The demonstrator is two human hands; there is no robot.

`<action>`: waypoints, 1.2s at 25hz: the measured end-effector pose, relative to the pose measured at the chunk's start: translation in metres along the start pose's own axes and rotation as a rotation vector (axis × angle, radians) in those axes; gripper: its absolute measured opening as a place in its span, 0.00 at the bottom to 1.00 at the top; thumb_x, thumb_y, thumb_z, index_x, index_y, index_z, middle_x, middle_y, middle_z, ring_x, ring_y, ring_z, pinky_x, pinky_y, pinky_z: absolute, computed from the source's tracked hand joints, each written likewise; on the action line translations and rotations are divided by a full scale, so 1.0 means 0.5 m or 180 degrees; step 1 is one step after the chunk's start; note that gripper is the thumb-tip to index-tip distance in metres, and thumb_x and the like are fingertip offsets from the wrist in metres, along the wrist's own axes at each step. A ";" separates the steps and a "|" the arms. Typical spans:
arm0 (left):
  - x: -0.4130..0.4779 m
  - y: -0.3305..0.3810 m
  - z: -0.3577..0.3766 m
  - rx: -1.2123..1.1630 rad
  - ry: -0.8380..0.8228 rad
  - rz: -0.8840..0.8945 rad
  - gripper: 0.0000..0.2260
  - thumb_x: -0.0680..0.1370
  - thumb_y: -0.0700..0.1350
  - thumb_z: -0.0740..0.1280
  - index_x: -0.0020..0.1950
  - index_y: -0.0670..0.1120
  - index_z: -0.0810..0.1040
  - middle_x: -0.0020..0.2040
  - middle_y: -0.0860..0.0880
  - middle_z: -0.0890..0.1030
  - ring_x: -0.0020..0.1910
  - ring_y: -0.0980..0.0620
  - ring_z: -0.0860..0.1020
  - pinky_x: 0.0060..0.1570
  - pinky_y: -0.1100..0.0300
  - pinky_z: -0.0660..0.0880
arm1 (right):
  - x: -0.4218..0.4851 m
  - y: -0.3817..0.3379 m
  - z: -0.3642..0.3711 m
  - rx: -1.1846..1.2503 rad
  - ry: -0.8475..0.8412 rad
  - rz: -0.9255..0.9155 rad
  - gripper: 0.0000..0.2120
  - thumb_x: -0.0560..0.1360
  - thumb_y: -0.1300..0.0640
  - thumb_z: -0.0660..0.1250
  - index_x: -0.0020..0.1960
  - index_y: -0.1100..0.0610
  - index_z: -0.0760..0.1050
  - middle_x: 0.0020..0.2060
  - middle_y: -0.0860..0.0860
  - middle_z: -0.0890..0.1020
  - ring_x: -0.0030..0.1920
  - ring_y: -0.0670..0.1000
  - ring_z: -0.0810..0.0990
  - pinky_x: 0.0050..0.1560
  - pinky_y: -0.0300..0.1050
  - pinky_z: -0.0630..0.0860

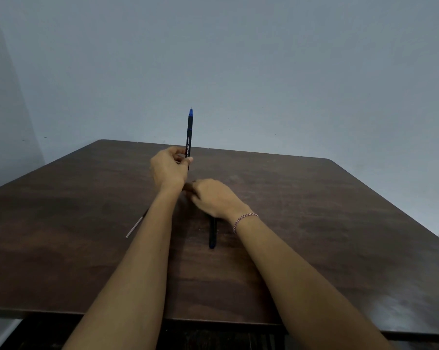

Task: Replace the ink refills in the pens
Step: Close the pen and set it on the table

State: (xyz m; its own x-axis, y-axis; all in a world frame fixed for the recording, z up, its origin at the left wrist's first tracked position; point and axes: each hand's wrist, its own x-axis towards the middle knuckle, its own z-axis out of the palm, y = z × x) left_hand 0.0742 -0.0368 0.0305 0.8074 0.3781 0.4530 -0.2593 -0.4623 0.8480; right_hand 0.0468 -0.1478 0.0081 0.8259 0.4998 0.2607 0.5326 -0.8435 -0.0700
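My left hand (169, 168) pinches a black pen (189, 132) with a blue tip and holds it upright above the far half of the table. My right hand (212, 198), with a braided band on its wrist, hovers low over the table just right of my left wrist; its fingers are curled at something small that I cannot make out. A second dark pen part with a blue end (212, 234) lies on the table under my right wrist. A thin clear refill (135, 227) lies to the left, partly hidden by my left forearm.
The dark brown wooden table (314, 210) stands against a plain grey wall (238, 59). Its near edge runs across the bottom of the view, with dark floor below.
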 end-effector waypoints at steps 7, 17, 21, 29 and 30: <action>-0.002 0.001 0.003 0.0084 -0.0025 0.0067 0.09 0.71 0.43 0.73 0.50 0.45 0.82 0.35 0.53 0.77 0.35 0.54 0.76 0.40 0.61 0.72 | 0.000 0.011 -0.002 0.0672 0.0185 0.0309 0.14 0.78 0.62 0.61 0.61 0.55 0.78 0.56 0.55 0.82 0.57 0.55 0.79 0.58 0.47 0.74; -0.005 0.001 0.003 0.0204 -0.0117 0.0142 0.10 0.72 0.44 0.72 0.52 0.46 0.81 0.38 0.54 0.77 0.36 0.57 0.75 0.37 0.62 0.70 | -0.010 0.036 -0.014 0.1120 0.1064 0.0786 0.22 0.72 0.75 0.61 0.57 0.54 0.79 0.46 0.54 0.83 0.50 0.50 0.82 0.56 0.49 0.78; -0.006 0.005 0.005 0.0235 -0.0185 0.0141 0.11 0.72 0.44 0.72 0.53 0.46 0.81 0.39 0.53 0.77 0.38 0.56 0.76 0.41 0.60 0.73 | -0.015 0.058 -0.023 0.1285 0.1386 0.1029 0.19 0.71 0.72 0.66 0.54 0.52 0.79 0.45 0.50 0.83 0.48 0.47 0.81 0.48 0.38 0.76; -0.010 0.008 0.011 0.0216 -0.0388 0.0204 0.11 0.72 0.44 0.73 0.54 0.46 0.81 0.41 0.51 0.79 0.39 0.54 0.77 0.44 0.57 0.77 | -0.038 0.137 -0.025 0.1360 0.1455 0.1872 0.16 0.74 0.66 0.69 0.60 0.57 0.79 0.54 0.54 0.83 0.55 0.50 0.81 0.59 0.41 0.75; -0.010 0.007 0.012 0.0218 -0.0386 0.0222 0.11 0.72 0.44 0.73 0.53 0.45 0.81 0.40 0.52 0.79 0.39 0.55 0.77 0.44 0.58 0.77 | -0.041 0.142 -0.025 0.1302 0.1411 0.1911 0.16 0.74 0.65 0.69 0.60 0.57 0.78 0.55 0.54 0.83 0.55 0.51 0.80 0.60 0.42 0.75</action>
State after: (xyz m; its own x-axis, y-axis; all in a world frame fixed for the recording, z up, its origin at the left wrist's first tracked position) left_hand 0.0726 -0.0452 0.0296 0.8478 0.2455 0.4700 -0.2835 -0.5393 0.7930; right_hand 0.0655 -0.2205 0.0098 0.8864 -0.2049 0.4150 0.1225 -0.7609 -0.6372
